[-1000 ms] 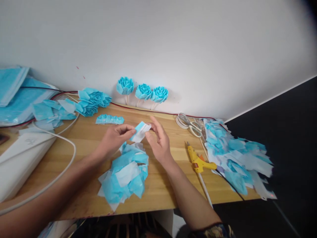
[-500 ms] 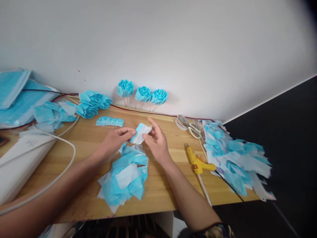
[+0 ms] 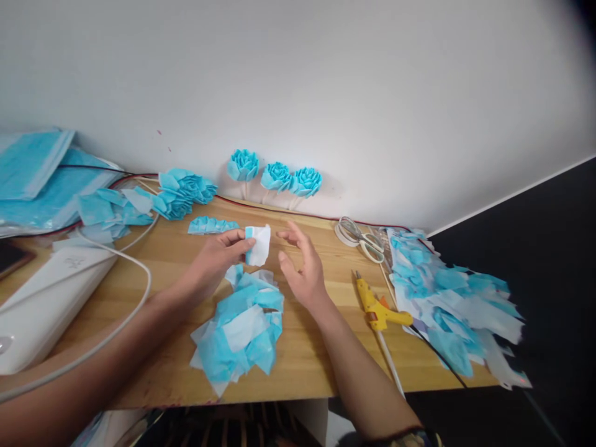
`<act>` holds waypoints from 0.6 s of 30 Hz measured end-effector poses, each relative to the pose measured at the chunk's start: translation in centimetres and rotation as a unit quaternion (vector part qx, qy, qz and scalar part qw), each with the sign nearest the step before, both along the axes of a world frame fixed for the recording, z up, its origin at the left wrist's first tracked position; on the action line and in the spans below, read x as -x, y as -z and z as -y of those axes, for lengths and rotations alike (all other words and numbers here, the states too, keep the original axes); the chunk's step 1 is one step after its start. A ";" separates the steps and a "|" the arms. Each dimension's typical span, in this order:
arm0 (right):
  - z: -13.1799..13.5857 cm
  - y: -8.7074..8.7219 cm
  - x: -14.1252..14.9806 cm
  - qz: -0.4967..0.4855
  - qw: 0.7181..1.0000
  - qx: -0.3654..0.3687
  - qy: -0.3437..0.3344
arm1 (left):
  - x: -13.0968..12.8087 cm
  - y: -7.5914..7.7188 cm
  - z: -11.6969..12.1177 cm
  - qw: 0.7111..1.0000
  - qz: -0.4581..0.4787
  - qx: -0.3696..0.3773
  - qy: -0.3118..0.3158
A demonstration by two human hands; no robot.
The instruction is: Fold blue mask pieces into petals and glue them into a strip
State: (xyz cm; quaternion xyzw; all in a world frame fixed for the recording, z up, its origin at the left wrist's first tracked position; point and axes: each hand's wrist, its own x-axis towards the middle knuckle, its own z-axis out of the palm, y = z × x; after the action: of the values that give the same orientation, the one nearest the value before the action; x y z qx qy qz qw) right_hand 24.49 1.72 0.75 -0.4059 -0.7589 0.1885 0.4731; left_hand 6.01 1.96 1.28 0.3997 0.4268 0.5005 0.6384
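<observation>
Piece: one piece (image 3: pixel 261 246) is showing a mostly white face, with a light blue band running down its left side; its outline is forming a rough rectangle, and its right edge is looking slightly uneven.
Piece position: the piece is standing roughly upright above the table (image 3: pixel 302 363), extending from the left fingertips toward the right ones.
Left fingers: the left hand (image 3: pixel 218 256) is pinching the piece at its blue side, the thumb pressing on the near face.
Right fingers: the right hand (image 3: pixel 305 267) is spreading thumb and fingers wide, the tips pointing at the piece and standing just apart from it.
Pile: one pile (image 3: pixel 242 335) of blue and white sheets is lying nearer the body than the left fingertips; overlap is hiding the sheet count.
Strip: one pleated blue strip (image 3: pixel 212 225) is lying just beyond the left fingers.
Flowers: three stemmed blue flowers (image 3: pixel 276 177) are standing by the wall (image 3: pixel 326 93), beyond both hands' fingertips.
Scissors: one pair of scissors (image 3: pixel 374 249) is lying beyond and right of the right fingers.
Glue gun: one yellow glue gun (image 3: pixel 376 310) is lying right of the right fingers, nearer the body.
Scraps: one heap of scraps (image 3: pixel 447 295) is spreading farther right of those fingers.
</observation>
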 end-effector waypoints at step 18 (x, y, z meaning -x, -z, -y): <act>-0.3 1.1 1.1 0.190 0.961 -0.197 -0.036 | -0.9 0.3 0.4 0.985 0.165 0.047 -0.013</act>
State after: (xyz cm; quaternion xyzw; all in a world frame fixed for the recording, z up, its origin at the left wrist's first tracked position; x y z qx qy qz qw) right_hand 23.44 2.04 -0.38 -0.3048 -0.8711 -0.0284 0.3839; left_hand 6.89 1.55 1.00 0.2760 0.3438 0.5469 0.7117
